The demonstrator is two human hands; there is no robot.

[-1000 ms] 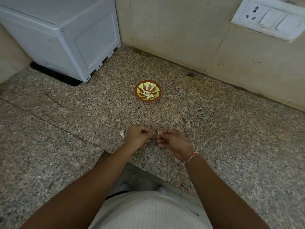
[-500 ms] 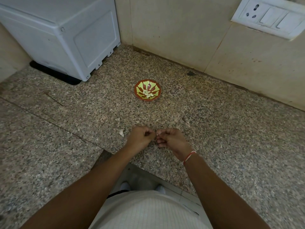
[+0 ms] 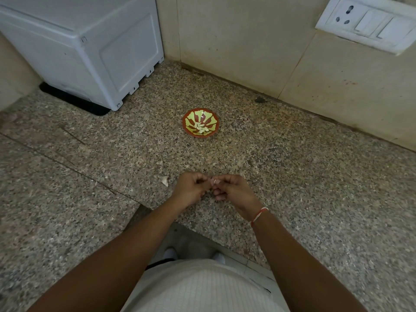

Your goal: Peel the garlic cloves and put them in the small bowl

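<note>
A small red and yellow-green bowl (image 3: 200, 126) sits on the granite counter (image 3: 292, 167) and holds several peeled garlic cloves (image 3: 201, 129). Nearer to me, my left hand (image 3: 191, 189) and my right hand (image 3: 231, 190) meet fingertip to fingertip. Together they pinch a small pale garlic clove (image 3: 215, 181), mostly hidden by the fingers. A loose garlic clove or piece of skin (image 3: 165, 181) lies on the counter just left of my left hand.
A white appliance (image 3: 90, 52) on a black mat stands at the back left corner. The tiled wall carries a switch and socket plate (image 3: 369, 25) at the upper right. The counter's front edge forms a notch just below my forearms.
Both hands stay together at the same spot, with the fingers shifting slightly around the clove. The bowl and the loose piece have not moved.
</note>
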